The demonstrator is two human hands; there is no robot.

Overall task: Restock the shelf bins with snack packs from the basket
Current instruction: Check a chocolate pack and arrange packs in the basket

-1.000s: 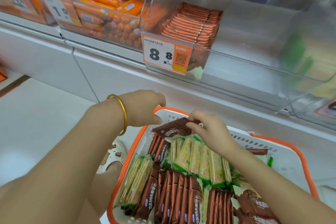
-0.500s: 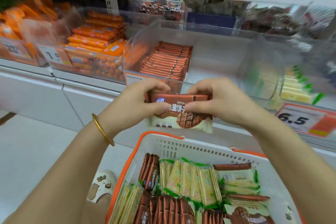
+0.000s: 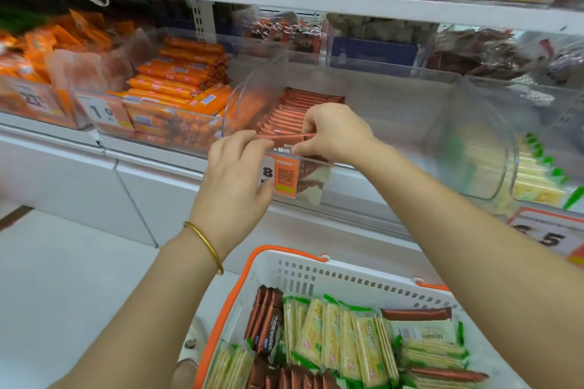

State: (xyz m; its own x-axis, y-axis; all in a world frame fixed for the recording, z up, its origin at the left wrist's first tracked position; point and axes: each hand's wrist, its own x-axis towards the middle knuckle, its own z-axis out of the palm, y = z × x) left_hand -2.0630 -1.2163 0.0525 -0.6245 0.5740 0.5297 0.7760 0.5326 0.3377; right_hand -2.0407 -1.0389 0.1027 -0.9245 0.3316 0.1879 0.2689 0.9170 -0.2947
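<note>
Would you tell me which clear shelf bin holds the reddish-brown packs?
The middle bin, above the orange price tag; the left bin holds orange sausages, the right bin green-edged packs.

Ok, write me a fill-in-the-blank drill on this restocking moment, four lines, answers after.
The left hand and right hand together pinch one snack pack over the clear ____.
A gold bangle sits on the ____ wrist.
The basket has white walls and an ____ rim.
The price tag below the pack shows the digit ____.
Missing words: bin; left; orange; 8.
</note>
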